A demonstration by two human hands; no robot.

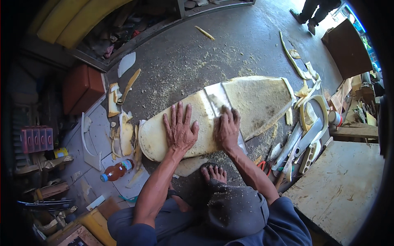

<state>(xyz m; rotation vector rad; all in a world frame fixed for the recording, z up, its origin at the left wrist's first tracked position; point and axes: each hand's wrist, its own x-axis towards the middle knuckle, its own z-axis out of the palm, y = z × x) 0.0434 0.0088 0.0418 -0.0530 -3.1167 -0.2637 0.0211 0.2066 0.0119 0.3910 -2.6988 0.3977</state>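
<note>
A long, cream-yellow block of foam, rounded at the left end and darkly stained at the right, lies on the floor before me. My left hand rests flat on its left part, fingers spread and nothing held. Across the foam's middle runs a pale, shiny strip, its lower end showing past the near edge. My right hand presses down on this strip with bent fingers held close together. What the strip is made of I cannot tell. My bare toes are close to the foam's near edge.
Foam crumbs and offcuts litter the floor. A bottle of reddish-brown liquid lies at left, near a red-brown box. Long blades and tools are heaped at right beside a worn board. Another person's legs stand far right.
</note>
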